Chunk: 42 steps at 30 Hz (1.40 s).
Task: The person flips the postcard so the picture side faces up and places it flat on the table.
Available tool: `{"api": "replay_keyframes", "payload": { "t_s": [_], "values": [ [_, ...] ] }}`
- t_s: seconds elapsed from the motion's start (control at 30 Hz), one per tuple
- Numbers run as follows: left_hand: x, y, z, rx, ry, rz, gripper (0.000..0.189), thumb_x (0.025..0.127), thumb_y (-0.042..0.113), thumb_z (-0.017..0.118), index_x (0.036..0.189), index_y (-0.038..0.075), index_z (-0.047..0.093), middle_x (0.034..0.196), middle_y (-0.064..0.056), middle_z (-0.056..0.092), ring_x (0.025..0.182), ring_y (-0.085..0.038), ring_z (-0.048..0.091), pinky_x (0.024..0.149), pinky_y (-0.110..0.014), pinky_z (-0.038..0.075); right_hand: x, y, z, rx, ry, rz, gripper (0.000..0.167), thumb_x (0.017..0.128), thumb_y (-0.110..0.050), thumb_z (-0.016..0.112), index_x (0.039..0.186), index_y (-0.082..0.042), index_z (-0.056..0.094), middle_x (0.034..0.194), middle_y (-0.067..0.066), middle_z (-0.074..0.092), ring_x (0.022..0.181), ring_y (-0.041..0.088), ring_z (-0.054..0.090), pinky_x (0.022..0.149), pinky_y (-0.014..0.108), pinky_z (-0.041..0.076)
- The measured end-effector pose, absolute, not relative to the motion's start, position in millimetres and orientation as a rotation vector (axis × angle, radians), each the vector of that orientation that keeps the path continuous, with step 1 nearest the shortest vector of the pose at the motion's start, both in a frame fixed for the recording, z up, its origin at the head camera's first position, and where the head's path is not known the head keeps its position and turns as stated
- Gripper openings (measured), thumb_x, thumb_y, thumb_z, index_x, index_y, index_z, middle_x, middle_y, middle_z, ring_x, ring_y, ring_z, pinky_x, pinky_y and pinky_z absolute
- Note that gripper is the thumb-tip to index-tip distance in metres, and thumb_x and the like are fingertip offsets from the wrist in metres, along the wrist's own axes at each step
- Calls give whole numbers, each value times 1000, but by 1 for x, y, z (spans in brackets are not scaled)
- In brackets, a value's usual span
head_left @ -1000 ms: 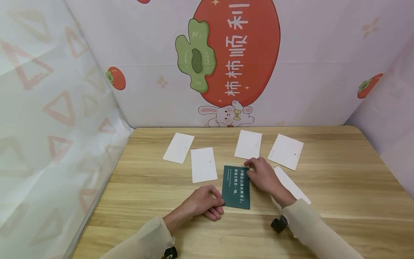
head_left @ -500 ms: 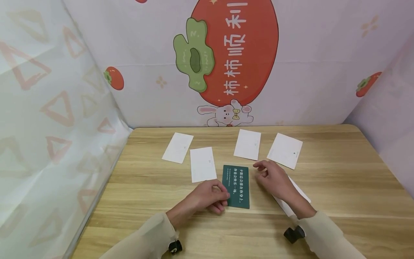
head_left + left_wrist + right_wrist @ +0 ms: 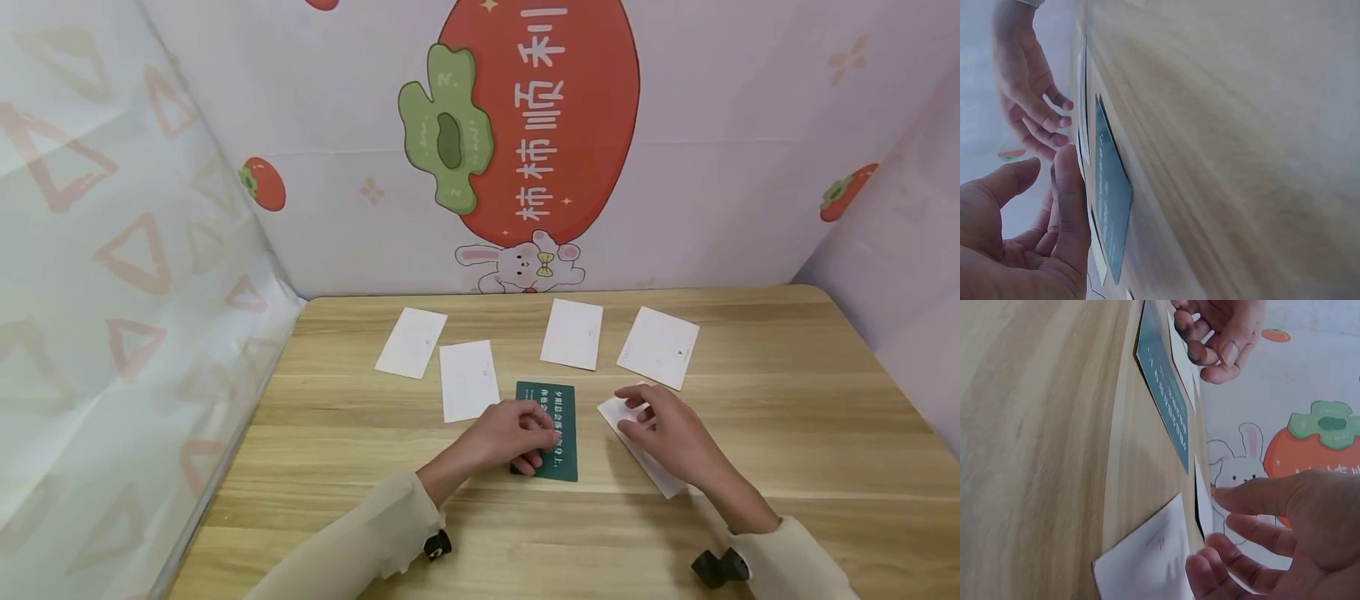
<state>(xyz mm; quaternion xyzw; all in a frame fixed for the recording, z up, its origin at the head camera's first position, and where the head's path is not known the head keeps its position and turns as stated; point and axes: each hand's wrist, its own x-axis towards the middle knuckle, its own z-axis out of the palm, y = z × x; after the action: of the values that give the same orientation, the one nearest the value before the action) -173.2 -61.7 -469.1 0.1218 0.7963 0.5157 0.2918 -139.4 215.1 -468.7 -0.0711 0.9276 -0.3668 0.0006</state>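
Observation:
A dark green card (image 3: 567,460) with white characters lies flat near the middle of the table. My left hand (image 3: 508,437) hovers over its left half with loosely bent fingers, hiding part of the print. In the left wrist view, thumb and forefinger (image 3: 1071,212) stand apart with nothing between them. To the right, a white card (image 3: 663,480) lies slanted, partly hidden beneath my right hand (image 3: 667,433). The right wrist view shows that hand's fingers (image 3: 1250,565) relaxed and spaced, close by the white card (image 3: 1147,562), gripping nothing.
Farther back lie more white cards: one card (image 3: 411,343) at the far left, another card (image 3: 469,382) beside the green one, a card (image 3: 572,335) behind it and a card (image 3: 658,348) at back right. A printed backdrop (image 3: 330,225) rises behind the wooden table (image 3: 795,400).
My left hand has moved right, from the green card's lower left edge to over it. My right hand has left the green card's upper right corner and shifted right over the slanted white card.

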Motion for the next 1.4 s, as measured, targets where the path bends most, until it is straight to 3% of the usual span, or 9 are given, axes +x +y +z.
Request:
{"api": "replay_keyframes", "payload": {
  "t_s": [0.17, 0.3, 0.53, 0.63, 0.77, 0.9, 1.1, 1.27, 1.4],
  "values": [
    [-180, -49, -469, 418, 2228, 1315, 14, 101, 27, 80, 107, 16, 76, 91, -1, 76, 72, -14, 70, 64, -30, 65, -132, 226, -470, -221, 2923, -1106, 45, 95, -14, 83, 137, -2, 69, 125, 19, 72, 101, 25, 66, 84, 37, 58],
    [-185, -42, -468, 514, 2376, 1197, 20, 101, 32, 80, 114, 17, 77, 96, 7, 74, 79, -8, 66, 71, -23, 57, -127, 235, -471, -202, 2950, -1053, 49, 94, -21, 86, 138, -5, 70, 127, 18, 72, 106, 29, 68, 87, 44, 58],
    [-191, -29, -467, 686, 2549, 1004, 30, 103, 37, 77, 126, 19, 76, 123, 4, 76, 112, -13, 63, 97, -29, 53, -116, 250, -475, -233, 3040, -964, 50, 93, -30, 88, 136, -10, 72, 130, 13, 70, 118, 35, 64, 93, 53, 53],
    [-192, -25, -469, 742, 2604, 935, 29, 103, 38, 77, 126, 20, 77, 131, 4, 74, 119, -15, 58, 98, -29, 52, -112, 257, -477, -258, 3060, -952, 46, 92, -29, 88, 133, -12, 73, 132, 11, 69, 123, 36, 61, 97, 56, 50],
    [-194, -23, -471, 793, 2641, 868, 26, 103, 40, 77, 123, 24, 77, 141, 3, 68, 127, -17, 50, 100, -31, 52, -108, 267, -484, -367, 3121, -961, 44, 89, -27, 92, 128, -16, 75, 132, 7, 69, 124, 35, 61, 98, 45, 46],
    [-198, -23, -475, 897, 2668, 792, 26, 104, 43, 75, 124, 27, 74, 147, 3, 63, 139, -19, 47, 112, -37, 51, -105, 278, -491, -548, 3199, -960, 47, 82, -21, 96, 125, -18, 75, 133, 5, 69, 123, 32, 60, 102, 28, 38],
    [-209, -24, -483, 1130, 2708, 567, 46, 106, 50, 69, 146, 29, 68, 160, 4, 54, 153, -18, 40, 125, -42, 45, -101, 291, -496, -722, 3238, -913, 56, 78, -18, 97, 129, -17, 74, 139, 7, 66, 125, 29, 57, 104, 5, 28],
    [-215, -20, -485, 1273, 2709, 398, 58, 107, 55, 65, 159, 30, 57, 167, 4, 47, 157, -18, 36, 126, -41, 44, -99, 300, -499, -806, 3242, -872, 65, 76, -21, 99, 135, -14, 71, 141, 9, 65, 125, 29, 55, 111, 0, 15],
    [-217, -14, -484, 1290, 2690, 316, 63, 106, 58, 65, 163, 33, 52, 169, 3, 44, 159, -18, 35, 127, -40, 43, -98, 308, -502, -833, 3243, -838, 74, 74, -29, 100, 140, -15, 69, 143, 8, 63, 126, 30, 54, 111, 0, 13]
  ]
}}
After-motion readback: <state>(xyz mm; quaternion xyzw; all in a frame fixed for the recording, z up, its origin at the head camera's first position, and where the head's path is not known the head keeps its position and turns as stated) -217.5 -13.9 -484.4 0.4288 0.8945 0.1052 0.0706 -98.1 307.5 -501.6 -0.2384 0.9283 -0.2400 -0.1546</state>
